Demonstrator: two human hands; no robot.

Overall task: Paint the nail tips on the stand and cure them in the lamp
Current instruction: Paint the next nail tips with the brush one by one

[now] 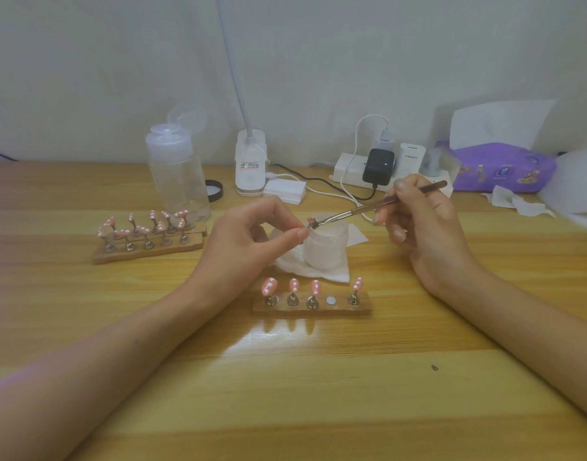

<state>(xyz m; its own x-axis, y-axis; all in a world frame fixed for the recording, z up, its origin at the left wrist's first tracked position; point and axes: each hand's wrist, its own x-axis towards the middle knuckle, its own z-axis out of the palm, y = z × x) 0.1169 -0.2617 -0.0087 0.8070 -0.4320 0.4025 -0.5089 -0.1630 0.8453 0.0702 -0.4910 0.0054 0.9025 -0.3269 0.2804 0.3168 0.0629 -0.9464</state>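
Observation:
A small wooden stand [313,309] lies in front of me with several pink nail tips dotted white on metal holders; one round magnet spot [331,300] on it is bare. My left hand [252,241] pinches a small holder with a pink nail tip [309,222] above a white jar [325,246]. My right hand [425,227] grips a thin brown brush [385,204] like a pen, and the brush's tip touches that nail tip.
Two more wooden stands [145,251] with pink tips sit at the left. Behind them stand a clear pump bottle [177,174] and a white lamp base [250,164]. A power strip [382,168] with cables, a purple tissue pack [505,168] and crumpled tissue lie at the back right.

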